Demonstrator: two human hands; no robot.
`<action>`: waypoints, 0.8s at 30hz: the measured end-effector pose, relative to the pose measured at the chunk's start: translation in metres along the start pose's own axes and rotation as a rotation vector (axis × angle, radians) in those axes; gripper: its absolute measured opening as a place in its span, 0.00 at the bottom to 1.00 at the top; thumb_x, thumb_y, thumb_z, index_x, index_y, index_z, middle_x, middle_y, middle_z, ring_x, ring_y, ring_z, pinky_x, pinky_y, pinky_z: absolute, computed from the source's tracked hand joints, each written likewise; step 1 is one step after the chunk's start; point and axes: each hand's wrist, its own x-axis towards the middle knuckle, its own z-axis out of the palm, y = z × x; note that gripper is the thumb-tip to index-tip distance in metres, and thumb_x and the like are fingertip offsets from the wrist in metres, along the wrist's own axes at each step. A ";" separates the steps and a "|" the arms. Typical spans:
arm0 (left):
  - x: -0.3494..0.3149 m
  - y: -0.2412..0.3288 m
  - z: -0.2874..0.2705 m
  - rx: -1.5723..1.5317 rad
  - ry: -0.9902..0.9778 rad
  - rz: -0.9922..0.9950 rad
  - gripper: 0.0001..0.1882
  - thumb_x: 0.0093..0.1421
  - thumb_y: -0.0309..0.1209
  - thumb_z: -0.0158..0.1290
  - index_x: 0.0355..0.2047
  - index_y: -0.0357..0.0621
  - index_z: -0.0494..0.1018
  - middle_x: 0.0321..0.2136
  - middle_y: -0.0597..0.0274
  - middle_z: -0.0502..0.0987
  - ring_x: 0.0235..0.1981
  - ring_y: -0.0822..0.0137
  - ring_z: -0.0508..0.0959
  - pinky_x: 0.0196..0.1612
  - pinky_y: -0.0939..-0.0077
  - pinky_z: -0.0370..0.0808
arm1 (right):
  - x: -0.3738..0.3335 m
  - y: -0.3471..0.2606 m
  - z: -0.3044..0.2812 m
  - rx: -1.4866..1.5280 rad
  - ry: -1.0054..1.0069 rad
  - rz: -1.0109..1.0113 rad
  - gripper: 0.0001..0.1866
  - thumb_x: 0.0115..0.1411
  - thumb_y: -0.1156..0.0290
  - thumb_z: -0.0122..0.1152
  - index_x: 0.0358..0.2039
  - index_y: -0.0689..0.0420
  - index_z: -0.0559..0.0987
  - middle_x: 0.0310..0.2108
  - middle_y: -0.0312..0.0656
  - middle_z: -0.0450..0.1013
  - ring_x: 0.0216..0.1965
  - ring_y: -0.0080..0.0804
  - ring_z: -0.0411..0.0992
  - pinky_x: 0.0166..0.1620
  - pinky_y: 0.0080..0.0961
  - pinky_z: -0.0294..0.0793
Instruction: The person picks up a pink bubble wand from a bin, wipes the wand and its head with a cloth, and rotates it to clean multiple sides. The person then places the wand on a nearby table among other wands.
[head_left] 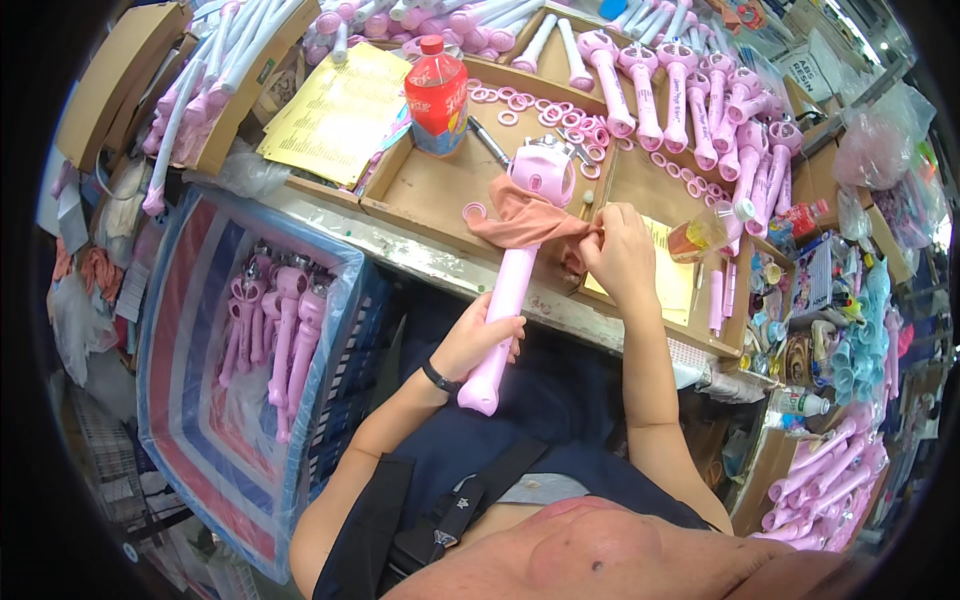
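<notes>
A long pink plastic wand (512,290) with a rounded head and a silvery top stands tilted in front of me, its head over the workbench. My left hand (470,343) is wrapped round its lower handle. A salmon-coloured cloth (522,218) lies across the wand just below the head. With its fingers closed, my right hand (622,258) pinches the right end of that cloth. Small pink rings (520,103) are scattered in the cardboard tray (415,185) beyond. Beside them, behind the cloth, is a pen-like dark tool (488,140).
A red-labelled bottle (437,98) stands by yellow papers (335,115). More pink wands (645,100) lie at the back right, near a bottle of amber liquid (705,232). A striped, lined crate (215,360) at my left holds several wands. Pink parts (825,480) fill a box at lower right.
</notes>
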 end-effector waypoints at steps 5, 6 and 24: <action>0.009 -0.010 0.014 0.292 0.097 0.226 0.26 0.53 0.30 0.56 0.49 0.35 0.59 0.28 0.58 0.72 0.24 0.68 0.75 0.27 0.75 0.74 | -0.019 -0.023 0.000 0.787 0.054 0.408 0.19 0.57 0.73 0.54 0.49 0.63 0.68 0.49 0.47 0.66 0.48 0.35 0.67 0.49 0.30 0.68; 0.012 -0.014 0.020 0.406 0.162 0.231 0.26 0.53 0.31 0.57 0.48 0.35 0.59 0.28 0.56 0.73 0.24 0.65 0.76 0.27 0.72 0.74 | -0.023 -0.029 0.004 1.067 0.010 0.550 0.20 0.59 0.70 0.54 0.50 0.64 0.67 0.49 0.46 0.66 0.48 0.31 0.67 0.48 0.28 0.69; 0.114 0.081 -0.038 1.644 0.219 0.540 0.14 0.48 0.34 0.56 0.34 0.40 0.72 0.33 0.48 0.73 0.38 0.48 0.73 0.40 0.60 0.71 | -0.077 0.011 -0.037 1.799 0.014 0.620 0.46 0.47 0.57 0.63 0.61 0.65 0.53 0.43 0.49 0.68 0.43 0.42 0.71 0.49 0.36 0.71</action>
